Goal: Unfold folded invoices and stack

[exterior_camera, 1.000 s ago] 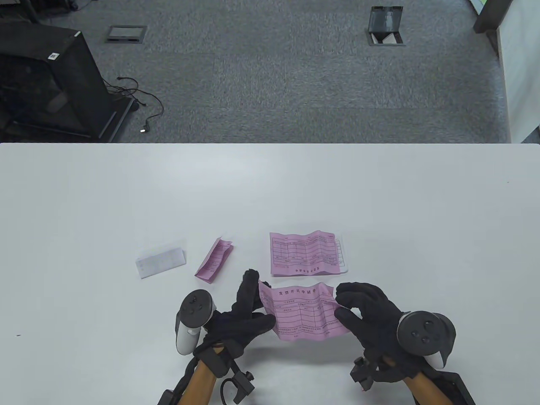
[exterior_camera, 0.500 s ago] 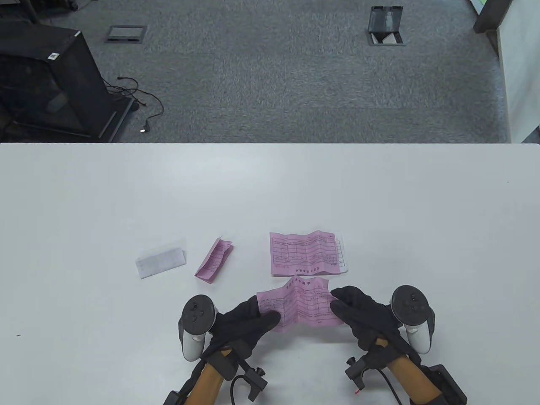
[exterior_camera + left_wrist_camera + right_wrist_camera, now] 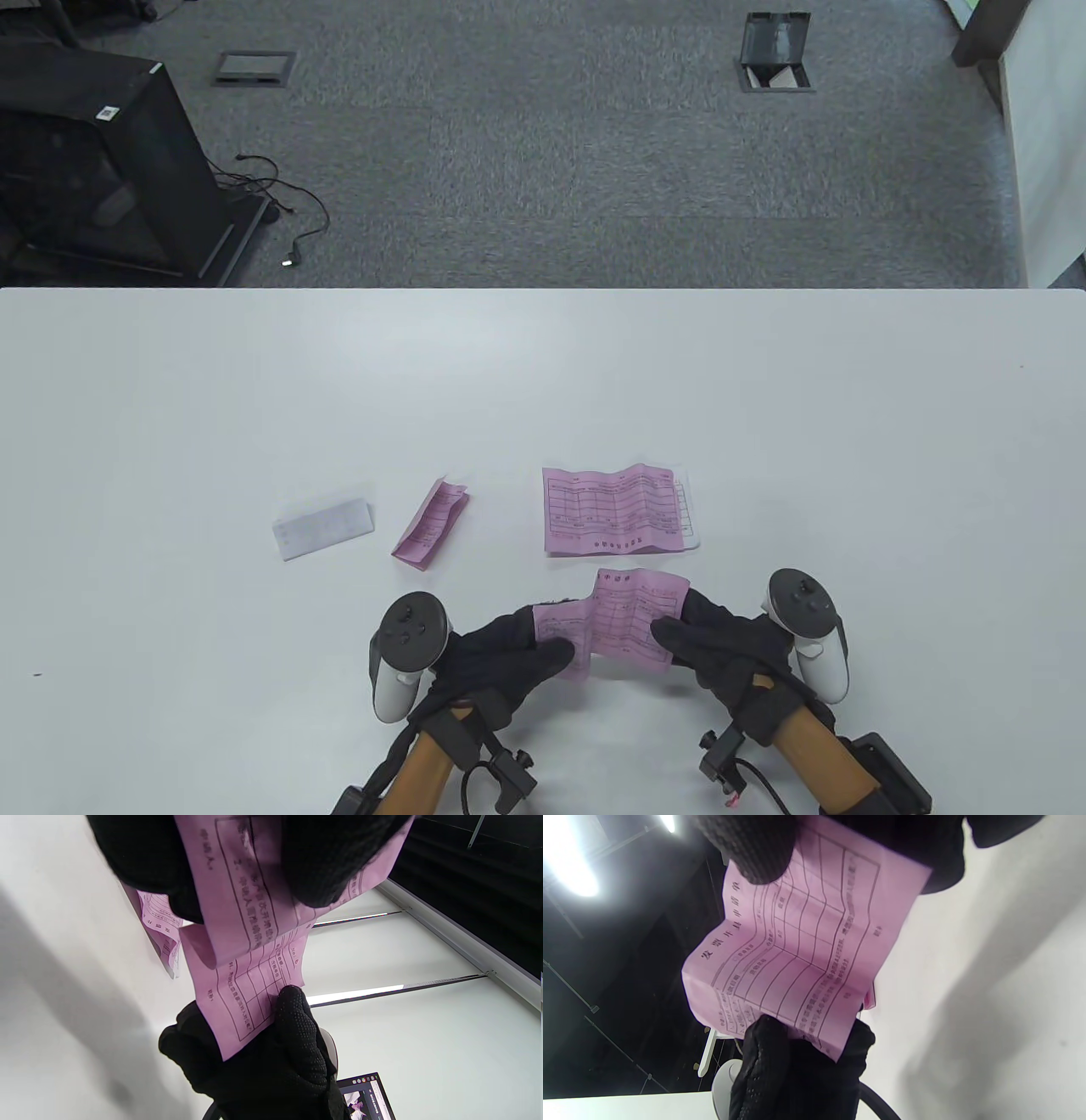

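**Pink paper held up in two gloved hands**

Held in both hands near the front edge of the white table (image 3: 543,382): one thin pink invoice (image 3: 624,624), printed with dark lines and boxes. Bent and wavy, with creases from old folds, and humped up in the middle. Off the table top, not lying flat.

Left hand (image 3: 501,658), in a black knit glove: thumb on top and fingers under, pinching the left end of the paper. Right hand (image 3: 721,649), same kind of glove: thumb on top, pinching the right end. Small grip dots on the glove fingers (image 3: 292,1022), plain to see in the left wrist view. Round dark trackers with white handles strapped to the backs of both hands.

Just past the held paper, flat on the table: a pink stack (image 3: 612,511), opened out, still rippled along its creases. A bit of white sheet (image 3: 689,509) peeking out under its right side.

To the left of that: a folded pink slip (image 3: 430,522), long and narrow, lying at a slant. Further left: a folded white slip (image 3: 323,526), a small oblong.

Behind the table: grey carpet (image 3: 543,153), rough and speckled, a black cabinet (image 3: 102,161) at the left, with a thin black cable (image 3: 293,199) curling beside it.
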